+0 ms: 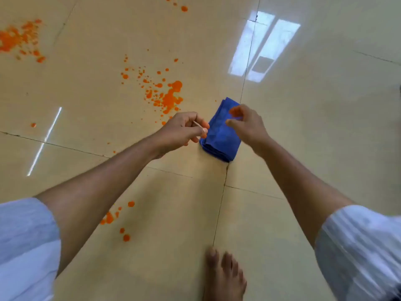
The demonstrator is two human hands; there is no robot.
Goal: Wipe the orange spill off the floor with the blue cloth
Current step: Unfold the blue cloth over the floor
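Observation:
A folded blue cloth (221, 139) lies on the glossy beige tile floor, just right of the main orange spill (169, 97). My right hand (248, 126) is over the cloth's upper half with its fingers apart and curled, and one fingertip is stained orange. I cannot tell whether it touches the cloth. My left hand (181, 131) is at the cloth's left edge, pinched shut on a thin pale stick (199, 125). The hand's fingertips also carry orange marks.
More orange splatter lies at the far left (19, 40), at the top edge (183, 8) and near my left arm (117, 218). My bare foot (223, 276) stands at the bottom centre. Tile joints cross the floor, which reflects a bright window.

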